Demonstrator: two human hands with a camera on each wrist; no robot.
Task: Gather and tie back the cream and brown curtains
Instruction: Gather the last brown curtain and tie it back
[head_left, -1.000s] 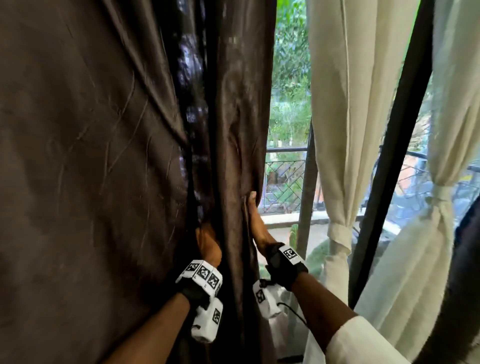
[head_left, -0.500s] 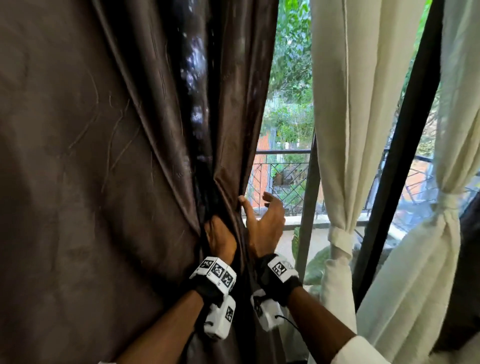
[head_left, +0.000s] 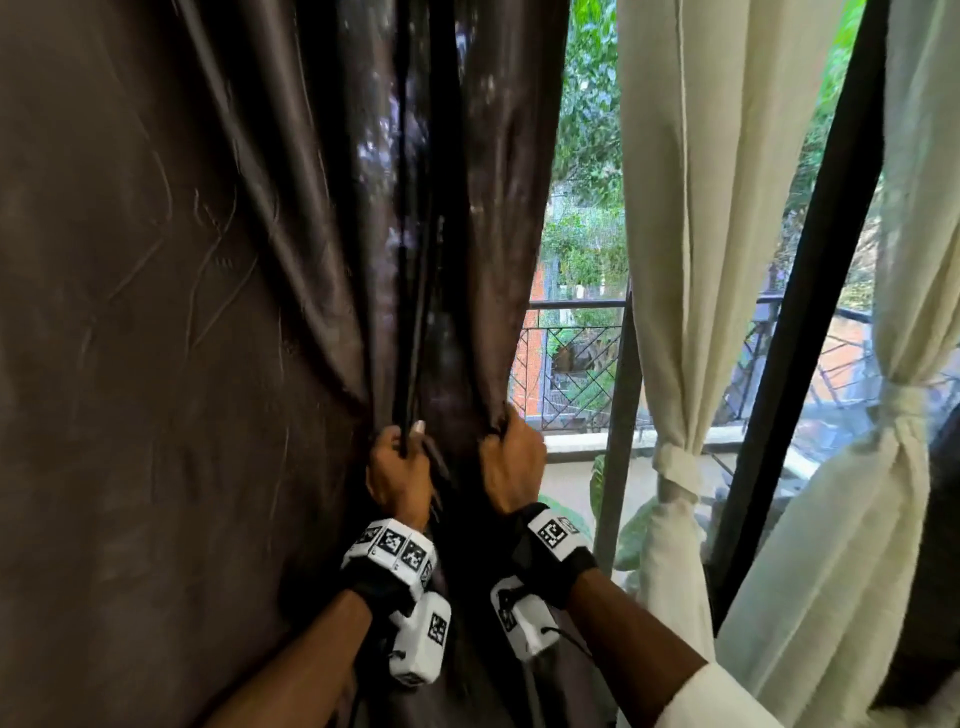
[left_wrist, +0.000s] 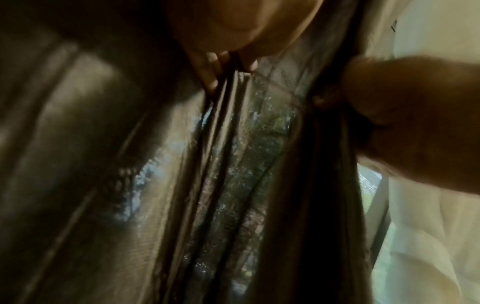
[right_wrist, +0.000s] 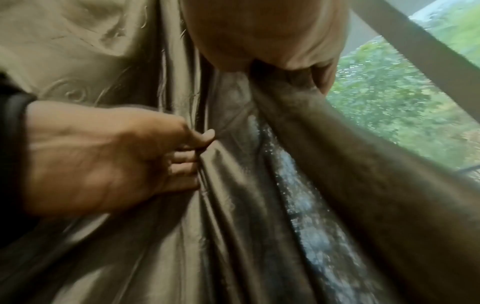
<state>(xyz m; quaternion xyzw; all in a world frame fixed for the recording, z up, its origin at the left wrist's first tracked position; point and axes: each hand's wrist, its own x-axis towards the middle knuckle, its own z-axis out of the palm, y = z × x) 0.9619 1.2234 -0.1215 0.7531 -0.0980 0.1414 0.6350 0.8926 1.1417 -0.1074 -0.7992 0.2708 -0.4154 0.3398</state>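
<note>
A dark brown satin curtain (head_left: 171, 312) fills the left half of the head view and hangs in deep folds. My left hand (head_left: 397, 467) grips a bunch of its pleats, fingers curled round the folds (left_wrist: 226, 86). My right hand (head_left: 511, 457) grips the curtain's right edge (right_wrist: 283, 96) just beside it, at the same height. The fabric between the two hands is pulled together. A cream curtain (head_left: 691, 208) hangs right of centre, tied with a knot (head_left: 675, 462). A second cream curtain (head_left: 893, 364) at the far right is knotted too.
Dark window frame posts (head_left: 810, 312) stand between the cream curtains, and a thinner post (head_left: 615, 415) beside the brown curtain. Through the glass I see a balcony railing (head_left: 571, 358) and green trees. Leaves of a plant (head_left: 634, 535) show low by the sill.
My right hand has gone from open beside the brown curtain's edge to gripping that edge. Both hands now sit close together and the folds are drawn tighter.
</note>
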